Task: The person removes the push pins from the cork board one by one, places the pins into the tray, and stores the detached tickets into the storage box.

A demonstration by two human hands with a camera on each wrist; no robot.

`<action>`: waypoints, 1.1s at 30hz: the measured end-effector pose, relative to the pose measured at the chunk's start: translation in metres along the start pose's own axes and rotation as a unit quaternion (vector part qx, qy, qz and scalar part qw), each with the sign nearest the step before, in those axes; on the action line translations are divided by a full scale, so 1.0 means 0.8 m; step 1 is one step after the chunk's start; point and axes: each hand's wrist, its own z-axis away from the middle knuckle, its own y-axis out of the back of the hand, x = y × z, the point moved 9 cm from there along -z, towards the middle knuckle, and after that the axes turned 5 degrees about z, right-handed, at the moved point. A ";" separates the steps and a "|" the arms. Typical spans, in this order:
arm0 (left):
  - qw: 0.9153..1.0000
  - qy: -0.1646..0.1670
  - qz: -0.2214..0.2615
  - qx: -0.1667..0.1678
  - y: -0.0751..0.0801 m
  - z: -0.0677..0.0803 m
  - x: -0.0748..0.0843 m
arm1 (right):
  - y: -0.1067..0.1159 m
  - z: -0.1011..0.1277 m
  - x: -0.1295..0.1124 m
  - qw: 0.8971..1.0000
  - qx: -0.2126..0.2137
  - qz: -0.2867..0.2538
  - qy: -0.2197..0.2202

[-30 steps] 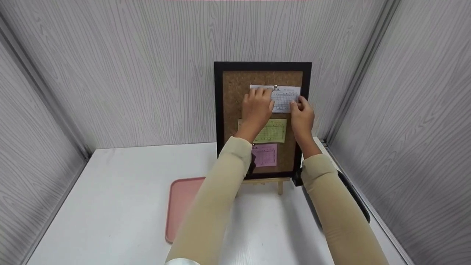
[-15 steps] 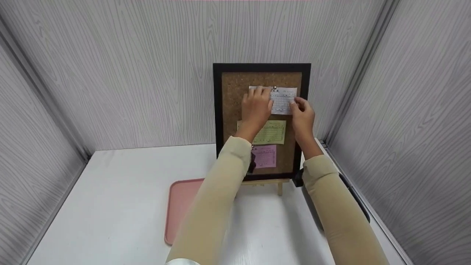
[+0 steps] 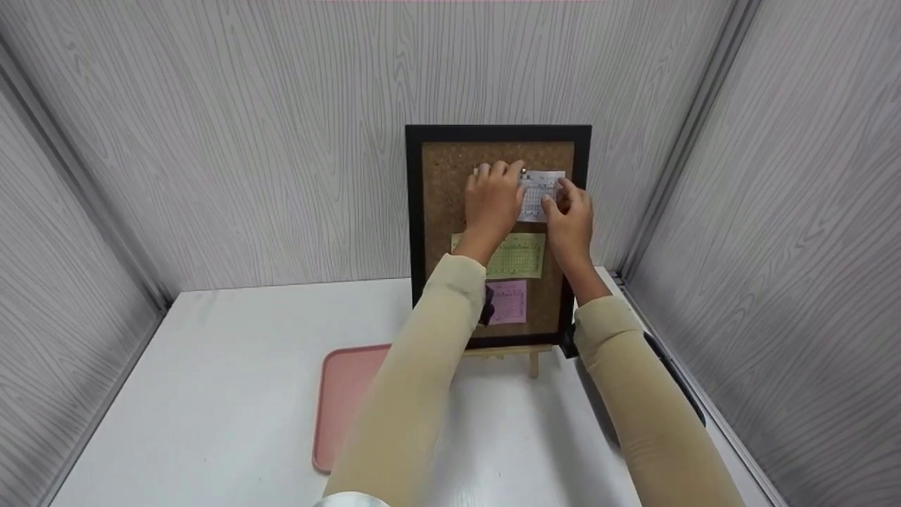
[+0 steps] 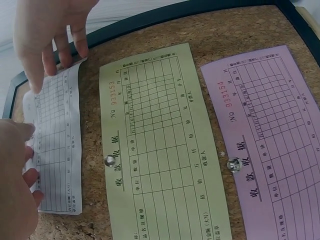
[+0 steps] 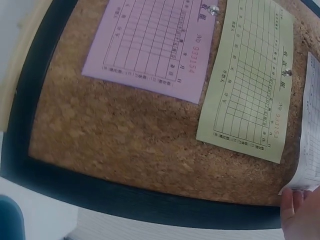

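3 slips (image 3: 517,255) hang in a column on the corkboard (image 3: 445,169); a tray (image 3: 345,394) lies front-left.

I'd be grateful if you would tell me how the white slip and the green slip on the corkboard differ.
The white slip sits higher on the corkboard than the green slip. The left hand and right hand touch the white slip, while neither touches the green slip. One end of the white slip curls outward; the green slip lies nearly flat. Both carry printed grids.
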 end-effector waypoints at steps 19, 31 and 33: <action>1.000 0.027 0.005 -0.007 -0.006 -0.017 0.001 | 0.002 -0.026 -0.025 0.982 -0.048 0.172 0.062; 0.998 0.045 0.038 0.001 -0.001 -0.019 -0.001 | 0.022 -0.028 -0.040 0.978 -0.002 0.188 0.089; 0.998 0.047 0.041 0.003 -0.001 -0.020 -0.001 | 0.025 -0.028 -0.039 0.982 0.001 0.170 0.085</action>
